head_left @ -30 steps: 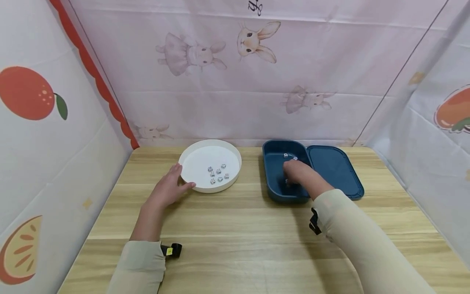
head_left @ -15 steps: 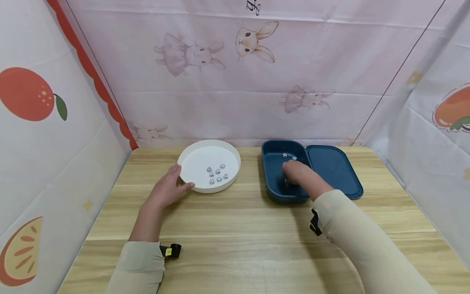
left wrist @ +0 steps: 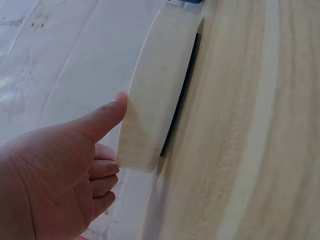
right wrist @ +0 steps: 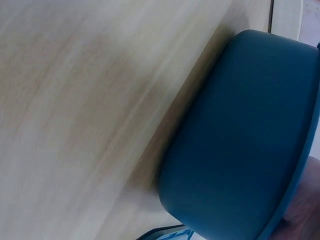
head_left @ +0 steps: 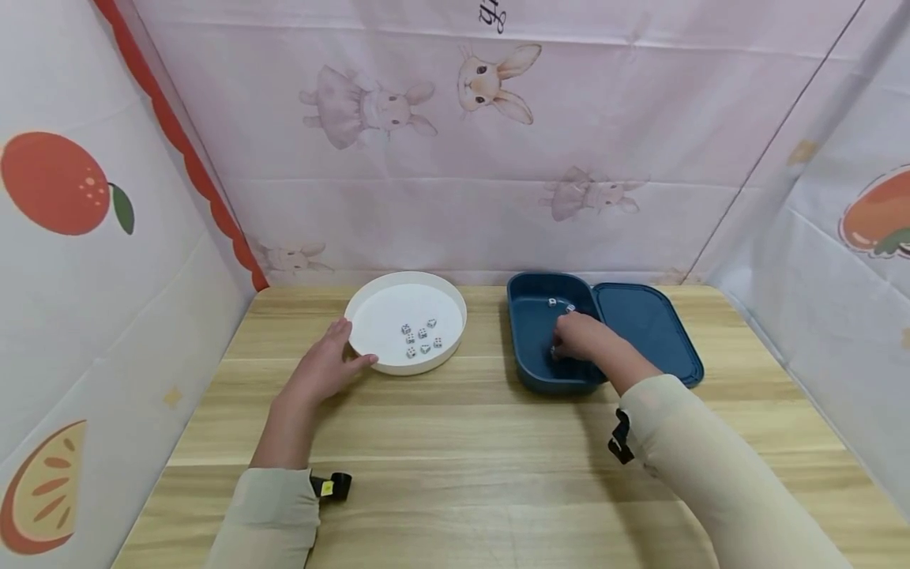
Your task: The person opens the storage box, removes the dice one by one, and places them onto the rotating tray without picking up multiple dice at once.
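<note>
In the head view, my left hand point(head_left: 329, 365) rests against the left side of a round white tray point(head_left: 375, 276), its thumb at the near rim. The left wrist view shows the thumb touching the tray's rim and the other fingers loosely bent beside its wall. Several white dice point(head_left: 423, 333) lie in the tray. My right hand point(head_left: 584, 338) reaches down into a deep blue box point(head_left: 524, 348), fingers curled, pinching a white die point(head_left: 554, 352). Two more dice point(head_left: 552, 302) lie toward the box's far end. In the right wrist view, the box's wall hides most of that hand.
A blue lid point(head_left: 650, 328) lies flat against the box's right side. All of it stands on a wooden table point(head_left: 455, 466), with a printed cloth point(head_left: 441, 213) hanging behind and more cloth on both sides.
My right hand has shifted slightly to the right inside the box, and its wrist has turned a little. The left hand and the tray have stayed in place.
</note>
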A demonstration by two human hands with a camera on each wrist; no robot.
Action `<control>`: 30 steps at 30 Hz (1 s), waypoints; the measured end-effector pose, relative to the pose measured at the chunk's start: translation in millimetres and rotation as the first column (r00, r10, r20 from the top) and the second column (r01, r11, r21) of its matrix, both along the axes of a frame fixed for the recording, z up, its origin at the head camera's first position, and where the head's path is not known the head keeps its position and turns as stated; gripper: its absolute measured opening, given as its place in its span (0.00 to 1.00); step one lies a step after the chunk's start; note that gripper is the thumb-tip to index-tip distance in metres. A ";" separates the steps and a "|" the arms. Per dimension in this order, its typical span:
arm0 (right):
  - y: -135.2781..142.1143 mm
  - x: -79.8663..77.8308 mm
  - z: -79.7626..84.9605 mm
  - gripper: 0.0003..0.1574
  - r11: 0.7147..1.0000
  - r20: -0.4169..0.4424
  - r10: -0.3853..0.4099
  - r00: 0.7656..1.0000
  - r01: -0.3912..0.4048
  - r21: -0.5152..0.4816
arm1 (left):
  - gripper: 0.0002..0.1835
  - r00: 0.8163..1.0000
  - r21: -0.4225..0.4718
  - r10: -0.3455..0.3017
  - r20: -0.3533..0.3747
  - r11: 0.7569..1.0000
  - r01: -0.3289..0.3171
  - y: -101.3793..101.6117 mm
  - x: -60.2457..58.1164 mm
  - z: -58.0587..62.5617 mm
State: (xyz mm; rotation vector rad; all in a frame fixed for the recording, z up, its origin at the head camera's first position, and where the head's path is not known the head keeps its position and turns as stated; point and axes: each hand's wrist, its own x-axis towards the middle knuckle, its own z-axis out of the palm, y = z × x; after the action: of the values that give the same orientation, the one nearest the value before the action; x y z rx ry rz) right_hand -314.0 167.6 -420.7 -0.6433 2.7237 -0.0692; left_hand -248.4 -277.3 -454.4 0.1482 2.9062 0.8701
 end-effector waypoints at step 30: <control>-38.4 5.3 -2.3 0.25 0.793 -0.188 -0.354 0.916 0.188 -0.580 | 0.52 1.000 0.005 -0.008 0.000 1.000 0.008 -1.6 -0.5 -0.3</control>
State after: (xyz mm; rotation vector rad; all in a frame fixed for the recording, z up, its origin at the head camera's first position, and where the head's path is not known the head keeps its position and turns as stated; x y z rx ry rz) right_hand -308.7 129.3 -423.0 -0.4068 3.0716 -0.9412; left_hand -248.9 -279.0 -454.7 0.1595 2.9016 0.8763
